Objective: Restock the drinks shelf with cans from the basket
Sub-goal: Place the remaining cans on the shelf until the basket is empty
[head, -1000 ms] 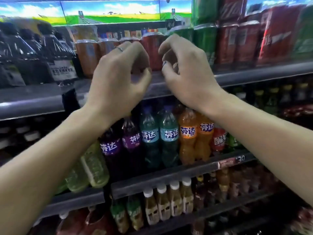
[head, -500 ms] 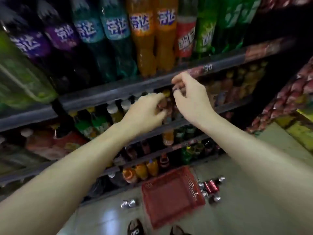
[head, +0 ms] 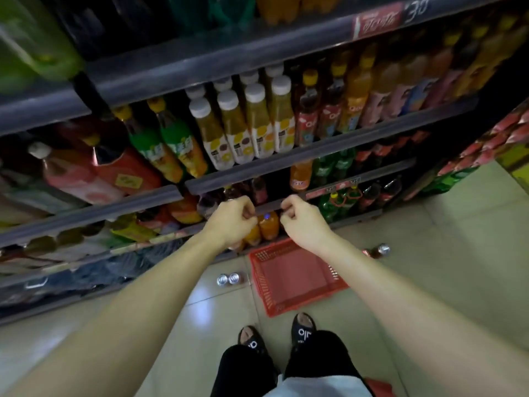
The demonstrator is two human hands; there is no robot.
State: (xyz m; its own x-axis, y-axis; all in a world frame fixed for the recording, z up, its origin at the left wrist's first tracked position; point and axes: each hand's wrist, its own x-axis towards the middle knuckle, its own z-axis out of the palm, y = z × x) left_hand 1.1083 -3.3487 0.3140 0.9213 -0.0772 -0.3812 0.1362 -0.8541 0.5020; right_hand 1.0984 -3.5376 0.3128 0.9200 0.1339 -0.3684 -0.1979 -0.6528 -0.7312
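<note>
A red plastic basket (head: 297, 277) lies on the tiled floor in front of the drinks shelving, and I see no cans inside it. Two cans (head: 228, 279) stand on the floor just left of the basket, and more cans (head: 379, 250) stand to its right. My left hand (head: 233, 219) and my right hand (head: 302, 217) hang side by side above the basket's far end, in front of the low shelves. Both have curled fingers and nothing in them.
Dark shelves (head: 286, 156) packed with bottles of juice, tea and soda fill the upper view. Orange bottles (head: 267, 227) stand on the lowest shelf behind my hands. My feet in black slippers (head: 303, 329) are just before the basket. A stack of packaged goods (head: 492, 147) stands at the right.
My view has swung down from the top can shelf to the floor. Both hands have dropped from the can shelf to the lowest shelves, still with nothing in them.
</note>
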